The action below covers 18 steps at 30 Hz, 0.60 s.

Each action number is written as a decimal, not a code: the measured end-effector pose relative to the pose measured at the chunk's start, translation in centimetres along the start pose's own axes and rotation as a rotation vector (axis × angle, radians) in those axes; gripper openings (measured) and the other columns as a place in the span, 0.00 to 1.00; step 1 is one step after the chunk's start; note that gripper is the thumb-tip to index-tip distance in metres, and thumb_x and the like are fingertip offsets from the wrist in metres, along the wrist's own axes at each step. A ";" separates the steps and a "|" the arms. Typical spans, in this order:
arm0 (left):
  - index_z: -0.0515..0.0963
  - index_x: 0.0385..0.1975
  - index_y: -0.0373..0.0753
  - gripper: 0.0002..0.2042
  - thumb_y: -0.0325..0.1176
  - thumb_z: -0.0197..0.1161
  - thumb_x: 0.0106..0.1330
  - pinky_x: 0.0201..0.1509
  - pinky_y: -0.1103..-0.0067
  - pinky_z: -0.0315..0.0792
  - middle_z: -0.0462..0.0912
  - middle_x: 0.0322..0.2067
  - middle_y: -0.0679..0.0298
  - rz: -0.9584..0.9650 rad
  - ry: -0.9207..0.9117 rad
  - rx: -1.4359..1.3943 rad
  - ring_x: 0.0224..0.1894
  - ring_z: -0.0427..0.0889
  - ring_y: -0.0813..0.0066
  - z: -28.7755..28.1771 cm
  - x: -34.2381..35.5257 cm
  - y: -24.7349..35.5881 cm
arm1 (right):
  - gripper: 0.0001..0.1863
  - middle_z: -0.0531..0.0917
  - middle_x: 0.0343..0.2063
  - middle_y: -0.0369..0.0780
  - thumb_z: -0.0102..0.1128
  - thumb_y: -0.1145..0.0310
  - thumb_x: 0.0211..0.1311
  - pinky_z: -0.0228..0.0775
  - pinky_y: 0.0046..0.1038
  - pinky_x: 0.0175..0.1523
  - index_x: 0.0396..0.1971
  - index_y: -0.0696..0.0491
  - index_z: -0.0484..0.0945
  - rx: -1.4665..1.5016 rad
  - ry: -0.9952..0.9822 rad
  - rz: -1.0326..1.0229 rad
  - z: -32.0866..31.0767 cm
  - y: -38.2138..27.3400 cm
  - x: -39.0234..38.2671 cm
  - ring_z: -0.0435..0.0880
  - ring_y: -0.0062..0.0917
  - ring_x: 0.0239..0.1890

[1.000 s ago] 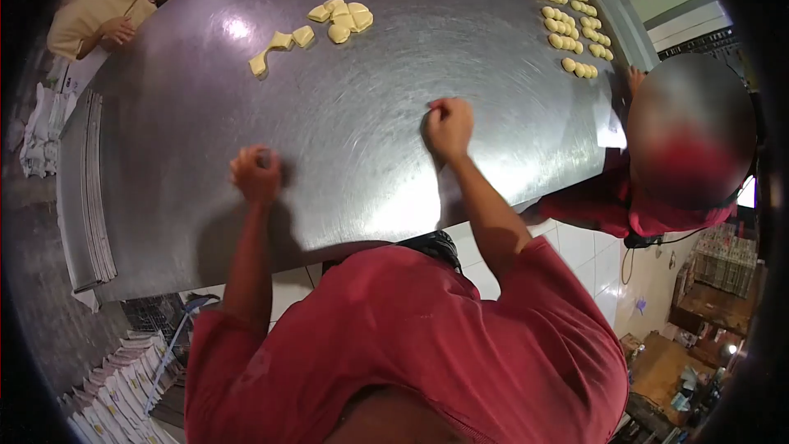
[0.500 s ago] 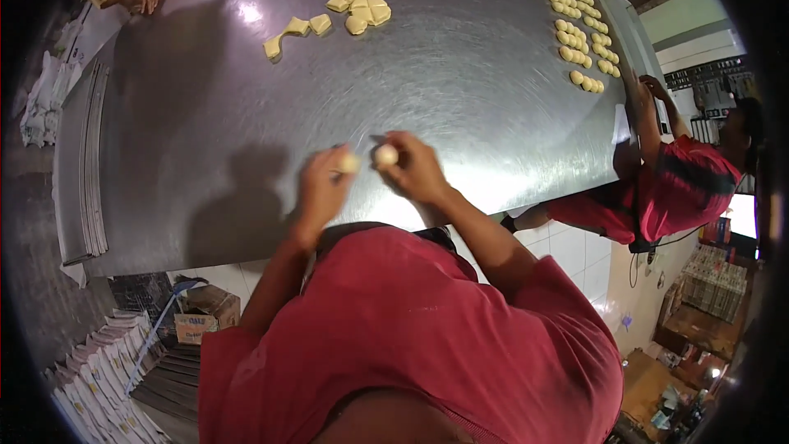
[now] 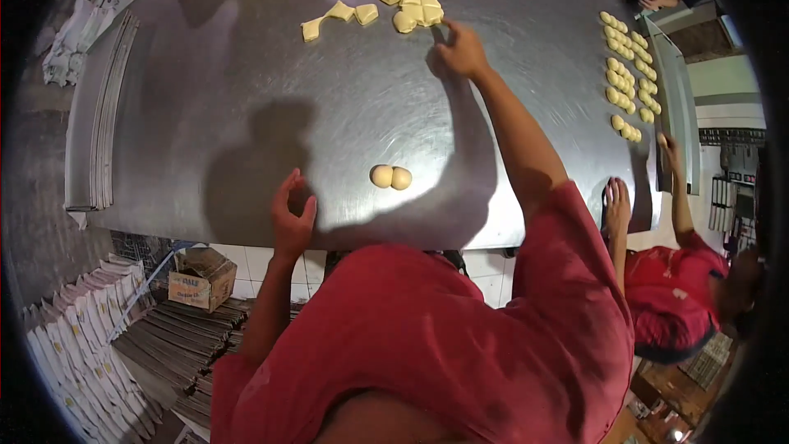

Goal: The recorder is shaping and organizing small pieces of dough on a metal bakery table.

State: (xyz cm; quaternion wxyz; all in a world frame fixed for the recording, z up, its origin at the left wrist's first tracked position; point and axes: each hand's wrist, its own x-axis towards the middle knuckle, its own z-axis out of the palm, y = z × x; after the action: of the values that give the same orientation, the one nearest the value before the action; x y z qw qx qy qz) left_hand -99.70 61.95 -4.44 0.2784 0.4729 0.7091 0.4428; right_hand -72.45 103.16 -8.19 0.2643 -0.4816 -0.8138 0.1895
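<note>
Lettering was printed on the carton [image 3: 187,289] below the table's [image 3: 362,99] near edge; marks on the white bundles [image 3: 94,353] beside it were too small to read.

The right hand [image 3: 463,49] reached across the table, index finger stretched out and thumb spread from it, with nothing visible between them. Its fingertip was at the right edge of the dough cluster [image 3: 409,16]; whether it touched could not be told. A dough strip [image 3: 311,30] lay left of the cluster, well apart from the fingers.

The left hand [image 3: 289,226] was empty near the close edge, its thumb and index finger spread. Two dough balls [image 3: 390,177] lay touching each other to its right, apart from its fingers. More balls stood in short rows [image 3: 626,74] at the table's right end.
</note>
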 end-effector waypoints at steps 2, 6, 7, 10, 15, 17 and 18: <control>0.68 0.65 0.37 0.28 0.21 0.64 0.62 0.65 0.70 0.66 0.76 0.58 0.56 -0.065 -0.037 -0.031 0.61 0.74 0.66 0.7 -0.7 1.2 | 0.36 0.81 0.52 0.53 0.68 0.61 0.48 0.72 0.38 0.59 0.59 0.60 0.73 0.002 0.089 -0.082 1.7 1.4 4.1 0.80 0.46 0.54; 0.71 0.62 0.35 0.23 0.22 0.61 0.65 0.67 0.70 0.66 0.77 0.58 0.57 -0.177 -0.123 -0.001 0.62 0.74 0.67 0.7 -3.4 2.8 | 0.38 0.79 0.55 0.55 0.66 0.57 0.45 0.70 0.37 0.62 0.59 0.61 0.73 0.143 -0.027 0.167 1.5 -2.2 8.6 0.78 0.48 0.58; 0.71 0.61 0.35 0.23 0.23 0.61 0.66 0.66 0.70 0.66 0.78 0.57 0.57 -0.198 -0.160 0.025 0.62 0.75 0.68 0.7 -3.7 3.2 | 0.38 0.79 0.54 0.55 0.66 0.56 0.45 0.71 0.38 0.61 0.58 0.61 0.74 0.096 -0.119 0.207 0.9 -2.8 8.7 0.78 0.48 0.57; 0.71 0.61 0.35 0.22 0.24 0.61 0.66 0.65 0.71 0.68 0.79 0.56 0.57 -0.217 -0.190 -0.021 0.61 0.75 0.68 0.5 -3.7 4.3 | 0.37 0.80 0.53 0.56 0.66 0.55 0.45 0.72 0.39 0.59 0.56 0.61 0.75 0.017 -0.296 0.315 -0.6 -3.3 6.6 0.80 0.46 0.56; 0.70 0.63 0.35 0.23 0.25 0.62 0.67 0.63 0.70 0.70 0.79 0.56 0.56 -0.181 -0.278 -0.259 0.59 0.77 0.68 0.8 -2.1 5.0 | 0.30 0.85 0.41 0.54 0.72 0.61 0.44 0.75 0.37 0.53 0.48 0.62 0.75 0.295 -0.200 0.474 -5.6 -8.4 -6.8 0.84 0.43 0.48; 0.71 0.61 0.35 0.21 0.25 0.61 0.68 0.62 0.72 0.71 0.79 0.56 0.56 -0.129 -0.320 -0.308 0.58 0.77 0.69 2.0 -0.6 6.2 | 0.30 0.85 0.39 0.47 0.77 0.58 0.46 0.76 0.34 0.51 0.45 0.60 0.75 0.523 -0.190 0.441 -7.8 -12.6 -12.9 0.84 0.33 0.44; 0.72 0.60 0.35 0.19 0.24 0.59 0.69 0.61 0.74 0.71 0.79 0.55 0.57 -0.080 -0.360 -0.353 0.57 0.78 0.69 3.4 0.6 7.5 | 0.29 0.85 0.40 0.44 0.77 0.58 0.50 0.76 0.31 0.50 0.46 0.59 0.74 0.647 -0.239 0.456 -8.2 -13.6 -15.2 0.83 0.28 0.43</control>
State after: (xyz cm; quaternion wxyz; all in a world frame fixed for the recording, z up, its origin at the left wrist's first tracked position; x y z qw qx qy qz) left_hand -94.00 64.96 0.73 0.4960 0.4595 0.5779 0.4571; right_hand -70.67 83.84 2.18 0.2571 -0.5162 -0.6097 0.5438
